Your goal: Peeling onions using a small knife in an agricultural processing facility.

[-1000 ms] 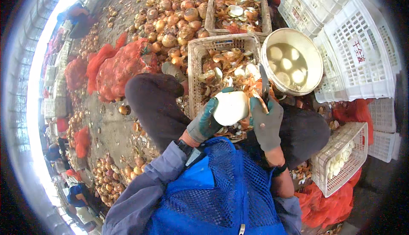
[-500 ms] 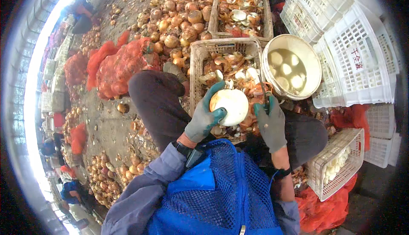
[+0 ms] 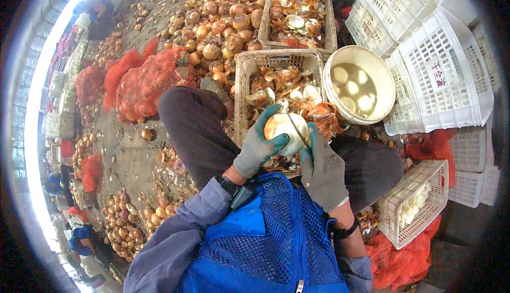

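Observation:
A partly peeled onion point(image 3: 277, 125), mostly white with a brown patch on its left side, sits in my left hand point(image 3: 254, 147). The grey and green gloved fingers are wrapped round it. My right hand point(image 3: 325, 173), in a matching glove, is closed on a knife whose thin dark blade point(image 3: 299, 129) lies across the onion's right side. Most of the knife's handle is hidden by the glove. Just beyond both hands stands a dirty white crate point(image 3: 240, 91) holding onion skins and scraps point(image 3: 289, 78).
Right of the crate, a white bucket point(image 3: 390, 102) holds peeled onions in cloudy water. A second scrap crate point(image 3: 265, 19) stands beyond. Unpeeled onions point(image 3: 212, 51) and red net sacks point(image 3: 154, 86) lie left. White crates point(image 3: 438, 75) are stacked right; a smaller crate point(image 3: 393, 218) holds peeled pieces.
My right hand has come left and turned, bringing the knife blade from beside the onion onto it. The onion has turned in my left hand and now shows a brown patch.

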Motion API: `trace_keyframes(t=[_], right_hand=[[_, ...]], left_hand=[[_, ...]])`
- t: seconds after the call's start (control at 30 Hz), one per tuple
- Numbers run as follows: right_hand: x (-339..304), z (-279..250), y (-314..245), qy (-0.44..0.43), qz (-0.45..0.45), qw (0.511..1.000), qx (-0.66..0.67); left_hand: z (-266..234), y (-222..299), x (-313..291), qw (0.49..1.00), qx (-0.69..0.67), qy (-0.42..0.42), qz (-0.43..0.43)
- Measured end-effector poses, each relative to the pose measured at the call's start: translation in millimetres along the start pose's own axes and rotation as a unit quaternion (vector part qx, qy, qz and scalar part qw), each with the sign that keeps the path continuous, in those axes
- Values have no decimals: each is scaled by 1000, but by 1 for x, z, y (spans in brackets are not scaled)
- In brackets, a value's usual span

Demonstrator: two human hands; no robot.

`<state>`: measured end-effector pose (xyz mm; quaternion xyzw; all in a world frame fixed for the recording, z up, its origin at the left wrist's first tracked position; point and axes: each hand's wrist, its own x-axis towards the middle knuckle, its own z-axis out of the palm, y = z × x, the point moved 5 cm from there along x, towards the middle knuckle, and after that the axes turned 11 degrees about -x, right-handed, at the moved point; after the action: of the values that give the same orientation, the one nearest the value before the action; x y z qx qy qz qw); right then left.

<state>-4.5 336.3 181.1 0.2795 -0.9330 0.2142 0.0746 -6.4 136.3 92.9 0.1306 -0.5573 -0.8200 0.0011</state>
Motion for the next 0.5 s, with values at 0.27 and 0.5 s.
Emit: trace_keyframes(t=[0.27,0.5], right_hand=[[5,19,7,-45,33,998,-25],[6,41,34,90,-45,995,-4]], left_hand=[[6,2,-1,999,32,8,7],[2,-6,4,996,82,35,18]])
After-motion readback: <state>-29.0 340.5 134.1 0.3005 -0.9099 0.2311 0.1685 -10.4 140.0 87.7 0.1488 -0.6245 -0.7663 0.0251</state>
